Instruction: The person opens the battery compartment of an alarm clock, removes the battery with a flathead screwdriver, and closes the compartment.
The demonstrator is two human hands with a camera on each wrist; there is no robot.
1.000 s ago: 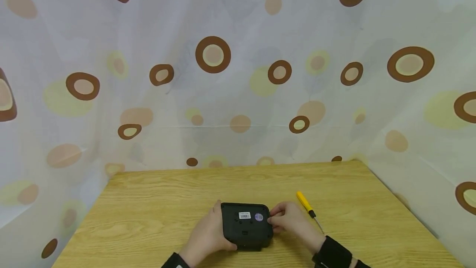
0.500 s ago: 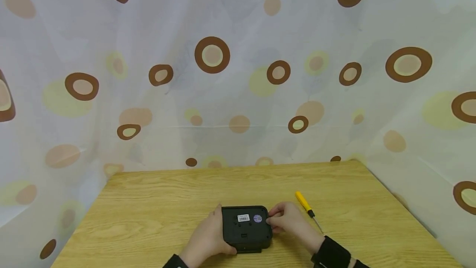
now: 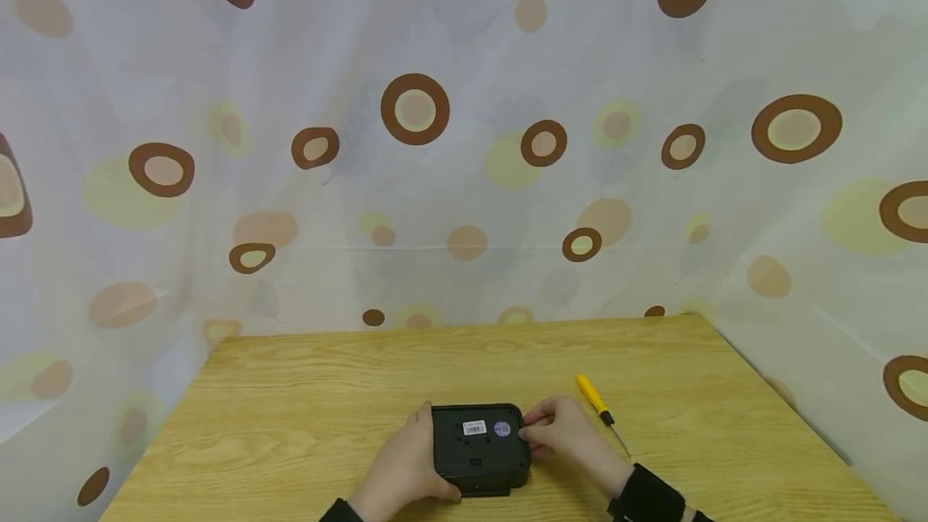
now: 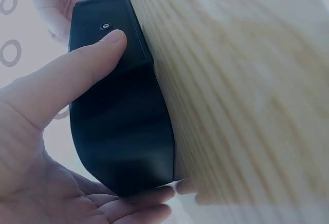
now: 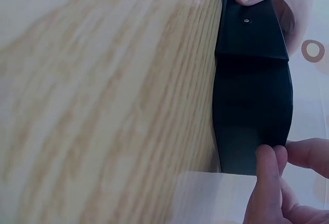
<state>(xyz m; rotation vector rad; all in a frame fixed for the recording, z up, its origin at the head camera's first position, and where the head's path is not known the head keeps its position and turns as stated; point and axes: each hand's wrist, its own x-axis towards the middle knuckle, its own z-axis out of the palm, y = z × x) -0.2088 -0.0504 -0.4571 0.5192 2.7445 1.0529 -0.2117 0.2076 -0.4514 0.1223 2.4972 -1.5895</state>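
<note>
A black plastic device (image 3: 482,448) with a barcode label and a round purple sticker on its upward face is in both hands at the table's front middle. My left hand (image 3: 408,461) grips its left side; in the left wrist view the thumb (image 4: 97,59) lies along the front side beside a small screw (image 4: 106,26), and the fingers reach round the far end. My right hand (image 3: 569,429) pinches the right edge, thumb over the upward face and fingertips (image 5: 267,157) on the side. The device's other face is hidden.
To the right of the right hand lies a screwdriver (image 3: 594,399) with a yellow handle, its shaft pointing toward the right forearm. The wooden table (image 3: 304,377) runs back to a patterned curtain (image 3: 464,184), which also hangs along both sides.
The black device has come down slightly and tipped flatter, showing more of its front side. Both hands keep their hold on it. The screwdriver has not moved.
</note>
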